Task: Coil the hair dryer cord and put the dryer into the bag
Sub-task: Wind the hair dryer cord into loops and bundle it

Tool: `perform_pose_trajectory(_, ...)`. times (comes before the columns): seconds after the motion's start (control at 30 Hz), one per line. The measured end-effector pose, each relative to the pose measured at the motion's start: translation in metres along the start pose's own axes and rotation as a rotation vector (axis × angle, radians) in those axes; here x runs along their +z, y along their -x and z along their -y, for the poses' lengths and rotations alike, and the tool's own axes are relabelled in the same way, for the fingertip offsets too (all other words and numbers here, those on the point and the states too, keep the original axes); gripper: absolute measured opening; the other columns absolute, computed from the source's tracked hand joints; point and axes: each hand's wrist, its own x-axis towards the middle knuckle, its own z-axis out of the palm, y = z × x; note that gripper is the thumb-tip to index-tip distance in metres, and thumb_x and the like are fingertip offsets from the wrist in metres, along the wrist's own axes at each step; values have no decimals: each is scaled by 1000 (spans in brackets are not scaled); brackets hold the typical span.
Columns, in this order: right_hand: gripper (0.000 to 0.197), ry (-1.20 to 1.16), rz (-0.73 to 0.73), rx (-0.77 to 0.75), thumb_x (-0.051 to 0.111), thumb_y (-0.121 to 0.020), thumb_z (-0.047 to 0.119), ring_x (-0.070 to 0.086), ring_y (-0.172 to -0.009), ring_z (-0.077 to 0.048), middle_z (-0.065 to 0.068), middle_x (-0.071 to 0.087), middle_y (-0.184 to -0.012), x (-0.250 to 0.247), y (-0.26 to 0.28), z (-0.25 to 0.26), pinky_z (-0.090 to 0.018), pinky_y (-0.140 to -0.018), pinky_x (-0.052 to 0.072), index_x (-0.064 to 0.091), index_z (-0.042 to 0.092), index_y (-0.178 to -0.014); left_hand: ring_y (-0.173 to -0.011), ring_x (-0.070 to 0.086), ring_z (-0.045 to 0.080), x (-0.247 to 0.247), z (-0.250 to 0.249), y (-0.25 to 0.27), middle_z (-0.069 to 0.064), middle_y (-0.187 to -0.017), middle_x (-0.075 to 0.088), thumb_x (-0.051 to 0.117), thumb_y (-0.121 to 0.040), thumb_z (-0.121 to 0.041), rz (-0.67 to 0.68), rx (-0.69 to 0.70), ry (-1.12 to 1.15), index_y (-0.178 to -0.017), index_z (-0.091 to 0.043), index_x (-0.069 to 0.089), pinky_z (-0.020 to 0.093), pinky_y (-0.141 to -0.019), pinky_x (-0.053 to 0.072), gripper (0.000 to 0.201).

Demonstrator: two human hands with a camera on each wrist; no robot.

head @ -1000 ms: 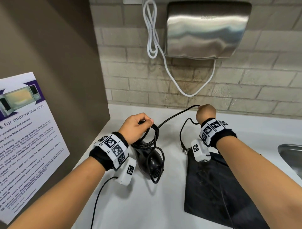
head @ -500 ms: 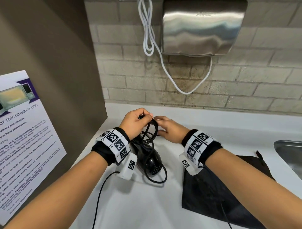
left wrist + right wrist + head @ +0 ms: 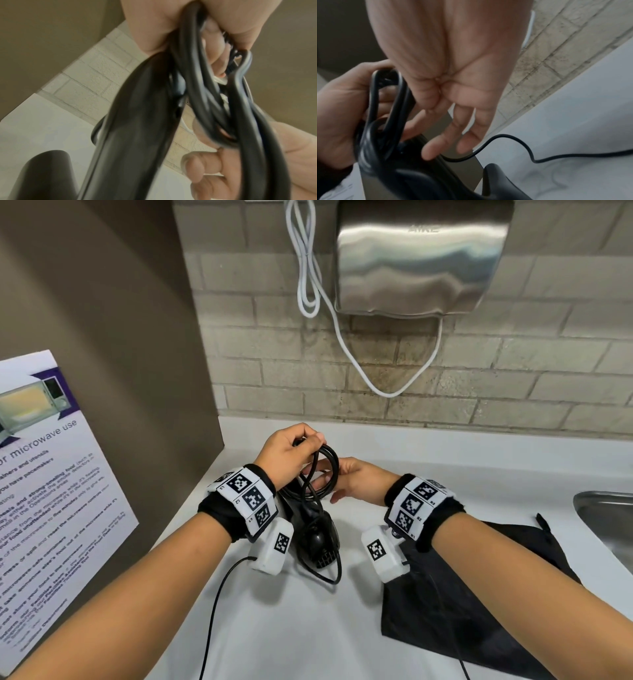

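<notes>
Cord [image 3: 322, 470] loops, black and bunched, hang from the left hand [image 3: 286, 455], whose fingers are curled round the top of the bundle above the hair dryer [image 3: 313, 529]. From the head view the dryer rests on the white tabletop [image 3: 294, 628] below that hand, its vented end toward the camera and 1 cord loop trailing past it on the surface. The right hand [image 3: 356, 481] sits just beside the loops with its fingers straight and loosely spread, holding nothing; its fingertips lie close to the coil, though contact cannot be judged there.

Left wrist view adds what the head view hides: the cord [image 3: 205, 88] passes up into the closed left hand [image 3: 171, 27] in several strands alongside the dryer's handle [image 3: 137, 128], and fingers of the right hand [image 3: 202, 169] show behind the strands, blurred. Right wrist view shows the right hand [image 3: 450, 81] palm-side with relaxed fingers, the left hand [image 3: 339, 115] gripping the loops [image 3: 385, 108], and a thin black cable [image 3: 513, 143] lying across the tabletop that is separate from the coil.

Only the head view shows the black bag [image 3: 479, 611], lying flat on the tabletop to the right of the dryer, under the right forearm, beside a steel sink [image 3: 609, 518]. On the brick wall above hangs a steel hand dryer [image 3: 421, 258] with a white cable [image 3: 308, 268]; a microwave notice [image 3: 44, 491] is at left.
</notes>
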Motion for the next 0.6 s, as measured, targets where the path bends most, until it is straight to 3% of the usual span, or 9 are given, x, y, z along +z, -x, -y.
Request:
perform_pose_trajectory(0.07,29,-53,56,34,57,-83,12,62,-81,-9,6,69,-88,-1,0,1,-19,-66,42,60,31,-105,-31,38,0,1,0,0,-12,-35,44,48,-94,-7,18,-12,11,-73,-10,54,8,-37,32,22)
perform_pose_trajectory(0.13,32,-138,85,68,61,-72,14,61,-78,-9,5,69,-87,-3,-3,0,-20,-64,40,59,20,-104,-32,40,0,2,0,2,-10,-36,46,47,-94,-6,56,-13,21,-75,-9,54,11,-39,35,21)
perform_pose_trajectory(0.23,52,-270,149,42,84,-54,30,58,-82,-21,-7,65,-94,-6,-10,-2,-26,-73,44,63,10,-97,-39,44,1,5,2,2,-10,-44,52,51,-93,-10,108,25,-55,-72,-16,57,19,-44,40,23)
perform_pose_trajectory(0.27,43,-306,178,4,84,-54,35,62,-80,-18,-3,68,-88,-5,-9,0,-25,-74,47,69,14,-88,-42,47,2,6,2,3,-11,-48,56,52,-93,-10,114,34,-65,-71,-18,58,21,-46,43,24)
perform_pose_trajectory(0.33,8,-342,160,-68,74,-66,20,65,-64,-8,5,69,-69,-4,-6,8,-18,-63,51,73,20,-74,-47,50,0,8,2,4,-14,-50,57,52,-92,-8,121,55,-85,-69,-18,57,16,-52,45,25)
perform_pose_trajectory(0.4,25,-322,4,-83,57,-81,-7,58,-49,-6,5,65,-59,-8,-4,13,-16,-48,47,68,15,-77,-43,44,-3,7,0,6,-16,-45,51,51,-92,-6,120,61,-88,-70,-16,55,11,-50,39,25)
perform_pose_trajectory(0.43,26,-300,-91,-83,48,-85,-11,54,-43,-6,3,62,-56,-12,-4,14,-16,-42,43,62,10,-80,-40,41,-3,6,-1,7,-16,-42,48,51,-92,-5,114,52,-85,-70,-15,54,8,-47,35,24)
perform_pose_trajectory(0.5,23,-314,-339,-79,42,-90,-12,53,-39,-7,-2,59,-60,-24,-2,17,-17,-39,43,53,6,-80,-36,38,-1,3,-2,8,-16,-38,44,50,-93,-5,98,33,-90,-71,-12,54,6,-42,30,23)
perform_pose_trajectory(0.6,25,-576,-757,-73,42,-92,-10,54,-35,-8,-9,50,-69,-55,0,16,-17,-41,48,49,8,-76,-34,39,-2,-7,-3,11,-16,-36,45,47,-93,-2,102,1,-92,-72,-9,54,3,-40,29,23)
